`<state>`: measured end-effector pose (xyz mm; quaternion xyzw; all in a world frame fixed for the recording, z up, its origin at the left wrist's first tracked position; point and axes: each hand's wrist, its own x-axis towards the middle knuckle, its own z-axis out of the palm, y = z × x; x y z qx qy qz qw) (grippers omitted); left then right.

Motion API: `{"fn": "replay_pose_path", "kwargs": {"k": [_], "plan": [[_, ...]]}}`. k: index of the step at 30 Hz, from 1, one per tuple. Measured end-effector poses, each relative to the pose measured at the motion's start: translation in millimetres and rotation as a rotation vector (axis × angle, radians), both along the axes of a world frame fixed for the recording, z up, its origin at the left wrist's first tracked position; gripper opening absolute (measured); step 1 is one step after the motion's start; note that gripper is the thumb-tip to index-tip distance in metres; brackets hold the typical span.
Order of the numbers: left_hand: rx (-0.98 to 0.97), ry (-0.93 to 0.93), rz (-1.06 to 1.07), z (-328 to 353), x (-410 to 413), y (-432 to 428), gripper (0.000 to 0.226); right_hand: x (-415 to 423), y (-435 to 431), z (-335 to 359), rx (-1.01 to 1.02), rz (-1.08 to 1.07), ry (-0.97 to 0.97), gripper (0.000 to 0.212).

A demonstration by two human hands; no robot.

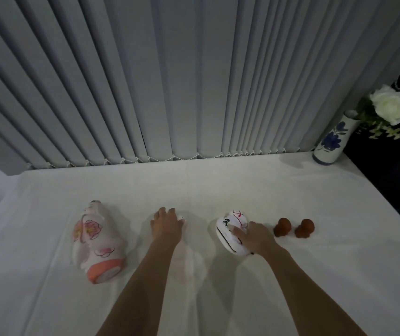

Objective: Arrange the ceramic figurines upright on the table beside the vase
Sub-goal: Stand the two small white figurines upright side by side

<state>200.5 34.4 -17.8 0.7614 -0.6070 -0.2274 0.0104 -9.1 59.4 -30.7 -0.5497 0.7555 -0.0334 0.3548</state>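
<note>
A large white figurine (97, 241) with pink flowers and an orange base lies on its side at the left of the white table (242, 185). My left hand (166, 226) rests over a small white figurine (182, 218), which is mostly hidden under the fingers. My right hand (254, 236) lies on a white figurine (230, 229) with red and dark markings, tipped on its side. Two small brown figurines (282, 226) (304, 227) sit to the right of it. The blue-flowered white vase (332, 139) stands at the far right corner.
A white rose (390, 104) with green leaves leans out of the vase. Grey vertical blinds (169, 81) hang along the table's far edge. The table's right edge drops to a dark area (388, 178).
</note>
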Motion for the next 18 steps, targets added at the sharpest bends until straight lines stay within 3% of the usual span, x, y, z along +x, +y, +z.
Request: {"fn": "replay_pose_path", "kwargs": {"k": [6,9,18], "plan": [[0.085,-0.007,0.009,-10.0,9.1,-3.1,0.052,-1.5,-2.6,1.5,0.03,-0.063,-0.106,0.051],[0.115,0.034,0.014,-11.8,13.6,-5.2,0.059,2.6,-3.9,2.3,0.005,-0.087,-0.17,0.065],[0.153,0.031,-0.036,-10.0,26.7,-7.0,0.068,15.9,-4.0,4.7,-0.07,0.036,-0.094,0.094]]}}
